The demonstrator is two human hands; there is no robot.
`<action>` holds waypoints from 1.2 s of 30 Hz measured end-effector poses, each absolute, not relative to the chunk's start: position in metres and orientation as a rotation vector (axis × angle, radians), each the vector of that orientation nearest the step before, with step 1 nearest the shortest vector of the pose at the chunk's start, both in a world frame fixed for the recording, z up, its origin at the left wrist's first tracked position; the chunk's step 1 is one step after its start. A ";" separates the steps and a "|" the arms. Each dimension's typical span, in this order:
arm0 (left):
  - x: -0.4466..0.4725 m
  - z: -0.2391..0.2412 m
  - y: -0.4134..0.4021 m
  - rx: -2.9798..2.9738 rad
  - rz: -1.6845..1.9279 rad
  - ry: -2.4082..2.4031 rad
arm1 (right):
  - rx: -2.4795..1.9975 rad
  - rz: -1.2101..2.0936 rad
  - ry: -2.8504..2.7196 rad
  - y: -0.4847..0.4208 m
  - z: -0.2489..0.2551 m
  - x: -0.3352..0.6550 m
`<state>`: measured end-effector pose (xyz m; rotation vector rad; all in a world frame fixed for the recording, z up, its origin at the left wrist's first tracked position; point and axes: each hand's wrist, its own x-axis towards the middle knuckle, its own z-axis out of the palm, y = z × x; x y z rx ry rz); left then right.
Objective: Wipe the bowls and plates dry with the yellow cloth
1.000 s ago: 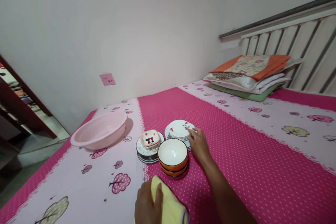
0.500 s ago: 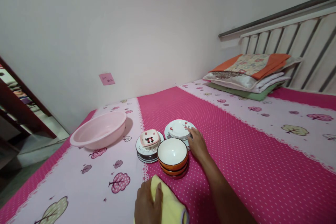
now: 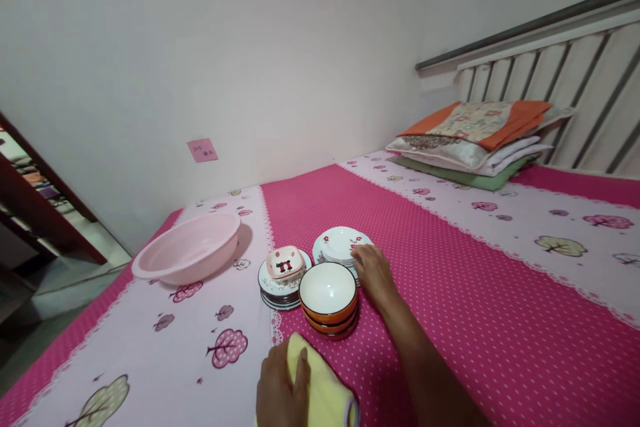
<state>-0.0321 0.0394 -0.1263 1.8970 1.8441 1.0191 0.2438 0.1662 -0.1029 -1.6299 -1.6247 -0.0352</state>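
My left hand (image 3: 283, 383) is closed on a folded yellow cloth (image 3: 325, 383) at the bottom of the view. My right hand (image 3: 373, 271) has its fingers bent over the right rim of the top white plate (image 3: 343, 240), which has red flowers and sits on a stack of plates. In front of that stack stand several nested orange bowls (image 3: 330, 303), white inside with dark rims. To their left, a small pink-rimmed square dish (image 3: 285, 262) with a cartoon figure rests on another stack of dark-edged plates (image 3: 270, 285). My right fingertips are partly hidden.
A pink plastic basin (image 3: 190, 250) stands at the left on the patterned pink bedspread (image 3: 305, 197). Folded bedding and cushions (image 3: 475, 137) are piled at the back right, near a white radiator (image 3: 590, 93). A pink note (image 3: 203, 150) is on the wall.
My right hand has shifted slightly left, and its fingers have curled closer over the top plate's rim. My left hand and the yellow cloth have stayed put.
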 end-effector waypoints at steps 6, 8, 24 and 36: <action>-0.029 -0.125 0.038 1.881 1.047 1.844 | -1.601 -0.001 -1.642 0.165 -0.101 0.238; -0.026 -0.124 0.037 1.860 1.098 1.850 | -1.633 -0.011 -1.621 0.164 -0.103 0.237; -0.024 -0.128 0.037 1.803 1.105 1.877 | -1.617 -0.035 -1.560 0.171 -0.117 0.230; -0.023 -0.129 0.037 1.808 1.148 1.845 | -1.667 -0.078 -1.441 0.173 -0.129 0.244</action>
